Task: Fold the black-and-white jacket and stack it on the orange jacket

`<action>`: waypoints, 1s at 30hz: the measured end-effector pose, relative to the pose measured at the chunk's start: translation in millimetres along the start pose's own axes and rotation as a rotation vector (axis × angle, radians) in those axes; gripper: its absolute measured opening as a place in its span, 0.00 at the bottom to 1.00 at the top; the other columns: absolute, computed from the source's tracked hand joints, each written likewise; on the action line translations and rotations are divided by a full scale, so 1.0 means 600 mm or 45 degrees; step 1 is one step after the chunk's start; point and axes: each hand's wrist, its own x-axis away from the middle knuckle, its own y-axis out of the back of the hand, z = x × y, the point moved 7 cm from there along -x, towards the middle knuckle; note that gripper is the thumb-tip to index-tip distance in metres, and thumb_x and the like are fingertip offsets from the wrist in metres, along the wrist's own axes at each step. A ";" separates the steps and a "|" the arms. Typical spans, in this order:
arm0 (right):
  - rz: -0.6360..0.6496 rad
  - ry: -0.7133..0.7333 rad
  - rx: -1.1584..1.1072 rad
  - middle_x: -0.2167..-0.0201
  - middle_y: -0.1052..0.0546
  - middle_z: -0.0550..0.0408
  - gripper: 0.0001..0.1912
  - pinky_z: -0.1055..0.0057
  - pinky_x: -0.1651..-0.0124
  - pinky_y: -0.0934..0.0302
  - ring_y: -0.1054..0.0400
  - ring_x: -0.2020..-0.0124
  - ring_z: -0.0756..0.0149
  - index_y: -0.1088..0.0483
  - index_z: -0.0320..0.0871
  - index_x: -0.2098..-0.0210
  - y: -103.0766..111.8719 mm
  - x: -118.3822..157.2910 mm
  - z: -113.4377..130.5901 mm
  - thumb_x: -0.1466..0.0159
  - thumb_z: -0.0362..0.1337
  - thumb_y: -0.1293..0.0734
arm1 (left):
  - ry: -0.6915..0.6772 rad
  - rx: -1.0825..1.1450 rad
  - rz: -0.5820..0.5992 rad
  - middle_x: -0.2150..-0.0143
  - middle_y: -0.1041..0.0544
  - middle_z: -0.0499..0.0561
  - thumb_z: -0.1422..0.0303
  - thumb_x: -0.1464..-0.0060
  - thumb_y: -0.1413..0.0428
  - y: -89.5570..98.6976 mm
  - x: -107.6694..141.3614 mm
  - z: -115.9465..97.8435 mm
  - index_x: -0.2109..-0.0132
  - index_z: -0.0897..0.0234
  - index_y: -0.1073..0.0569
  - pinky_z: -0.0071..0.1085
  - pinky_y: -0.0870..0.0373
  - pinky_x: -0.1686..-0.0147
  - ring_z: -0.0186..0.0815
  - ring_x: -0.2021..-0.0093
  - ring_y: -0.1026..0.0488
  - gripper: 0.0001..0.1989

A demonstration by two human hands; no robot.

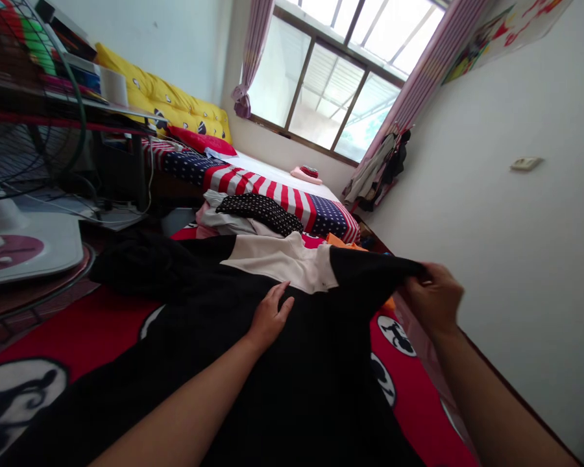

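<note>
Beyond the black garment (pixel 253 363), a narrow strip of red printed mat (pixel 413 395) lies between the right hand (pixel 433 299) and the white wall (pixel 525 259); at upper left, a fan (pixel 29 149) and metal shelf (pixel 73 104) block passage.

Garment (pixel 233 363): black with cream panel | Rug (pixel 413 402): red, black-and-white cartoon circles | Bedspread (pixel 267 192): red-white stripes, navy with white stars

black garment (pixel 214 344), white panel (pixel 277 263) — spread flat

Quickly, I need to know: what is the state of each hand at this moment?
Left hand: open, lying flat on the black garment, not gripping.
Right hand: closed, holding an edge of that garment.
</note>
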 end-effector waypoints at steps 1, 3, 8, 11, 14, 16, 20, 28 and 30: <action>-0.067 -0.045 0.102 0.68 0.26 0.50 0.11 0.65 0.61 0.39 0.32 0.68 0.61 0.27 0.42 0.62 0.027 0.001 -0.037 0.43 0.37 0.35 | -0.042 -0.081 0.060 0.38 0.33 0.56 0.62 0.39 0.51 -0.007 0.002 -0.005 0.39 0.62 0.35 0.39 0.38 0.41 0.42 0.40 0.34 0.23; -0.108 -0.132 0.304 0.69 0.26 0.47 0.10 0.63 0.63 0.40 0.33 0.69 0.59 0.27 0.43 0.64 0.062 0.018 -0.100 0.44 0.37 0.35 | -0.114 -0.252 0.183 0.37 0.35 0.55 0.62 0.41 0.48 -0.020 0.007 -0.012 0.38 0.60 0.35 0.41 0.40 0.39 0.43 0.38 0.37 0.24; 0.507 -0.253 0.625 0.60 0.25 0.43 0.10 0.65 0.73 0.46 0.30 0.70 0.58 0.26 0.45 0.67 0.027 0.112 -0.170 0.49 0.37 0.34 | -0.176 -0.540 0.402 0.36 0.35 0.55 0.63 0.48 0.42 -0.041 0.018 -0.013 0.40 0.56 0.32 0.46 0.46 0.37 0.48 0.35 0.41 0.27; 0.931 -0.295 0.656 0.66 0.23 0.48 0.13 0.69 0.75 0.49 0.29 0.71 0.58 0.26 0.46 0.65 -0.022 0.160 -0.150 0.50 0.36 0.36 | -0.193 -0.604 0.474 0.35 0.36 0.55 0.63 0.48 0.42 -0.047 0.022 -0.014 0.43 0.55 0.28 0.49 0.49 0.36 0.49 0.34 0.44 0.23; 1.083 -0.304 0.533 0.70 0.23 0.52 0.14 0.71 0.74 0.48 0.28 0.68 0.59 0.26 0.46 0.64 -0.057 0.162 -0.089 0.50 0.35 0.37 | -0.191 -0.649 0.503 0.34 0.37 0.54 0.61 0.46 0.43 -0.049 0.023 -0.014 0.45 0.53 0.27 0.49 0.50 0.36 0.49 0.33 0.45 0.20; 1.085 -0.273 0.419 0.67 0.22 0.53 0.16 0.72 0.70 0.45 0.28 0.65 0.60 0.27 0.46 0.61 -0.077 0.150 -0.035 0.49 0.34 0.38 | -0.188 -0.663 0.509 0.34 0.38 0.53 0.61 0.46 0.43 -0.050 0.023 -0.012 0.45 0.52 0.27 0.48 0.51 0.36 0.48 0.33 0.45 0.20; 1.370 -0.093 0.460 0.57 0.22 0.49 0.23 0.71 0.63 0.41 0.28 0.57 0.59 0.30 0.45 0.50 -0.129 0.168 0.064 0.46 0.33 0.38 | -0.192 -0.671 0.515 0.34 0.38 0.52 0.60 0.45 0.43 -0.050 0.024 -0.011 0.44 0.51 0.27 0.47 0.51 0.35 0.46 0.33 0.46 0.20; 1.791 0.077 0.248 0.73 0.21 0.53 0.14 0.69 0.63 0.38 0.26 0.69 0.62 0.24 0.43 0.65 -0.220 0.149 0.156 0.43 0.46 0.33 | -0.183 -0.676 0.499 0.34 0.38 0.52 0.61 0.45 0.44 -0.050 0.025 -0.017 0.45 0.52 0.27 0.47 0.51 0.35 0.46 0.33 0.46 0.20; 1.395 0.092 0.099 0.57 0.21 0.50 0.18 0.70 0.55 0.38 0.27 0.59 0.62 0.27 0.43 0.53 -0.244 0.115 0.179 0.39 0.43 0.36 | -0.173 -0.680 0.483 0.34 0.39 0.53 0.61 0.45 0.44 -0.050 0.025 -0.017 0.44 0.54 0.28 0.47 0.51 0.35 0.46 0.33 0.46 0.20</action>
